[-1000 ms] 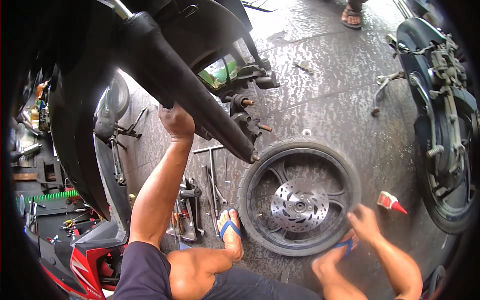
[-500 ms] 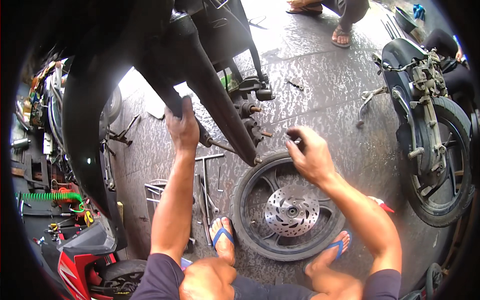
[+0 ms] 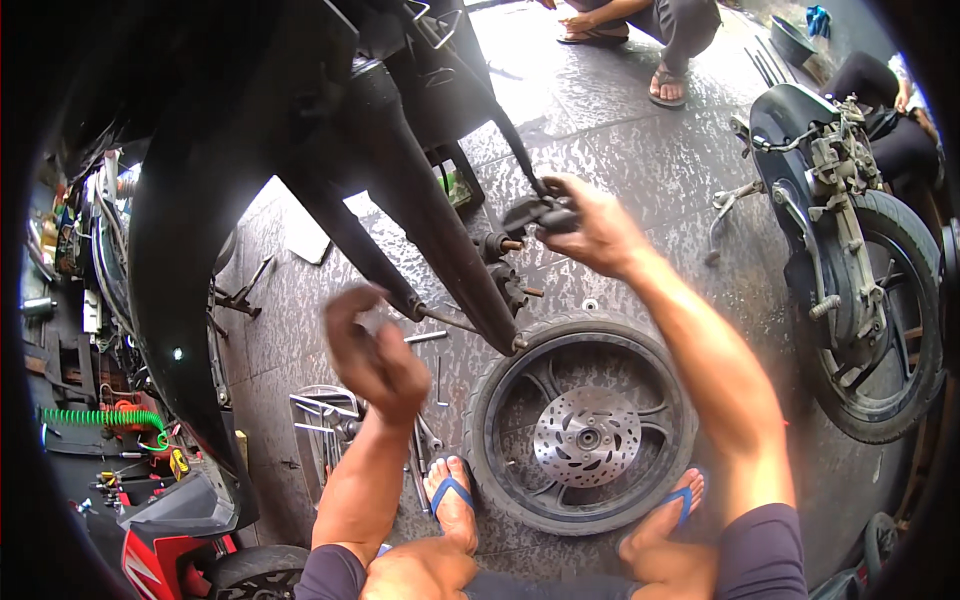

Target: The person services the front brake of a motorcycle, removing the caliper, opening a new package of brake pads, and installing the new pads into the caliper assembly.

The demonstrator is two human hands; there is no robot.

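My left hand is blurred below the motorcycle's dark front fork, off it, fingers curved; I cannot make out whether it holds anything. My right hand grips a black brake caliper hanging from a hose beside the fork's right leg. Under the fork's lower end a wheel lies flat on the floor, with a perforated silver disc facing up. Wrenches and other metal tools lie left of the wheel. A short rusty bolt sticks out near the caliper.
A co-worker squats at the top, and another person is at the upper right behind a partly stripped motorcycle. At left are a green coiled hose, assorted parts and red-and-grey bodywork.
My left hand has let go of the fork leg and moved downward. My right hand has risen from beside the wheel to take hold of the caliper.
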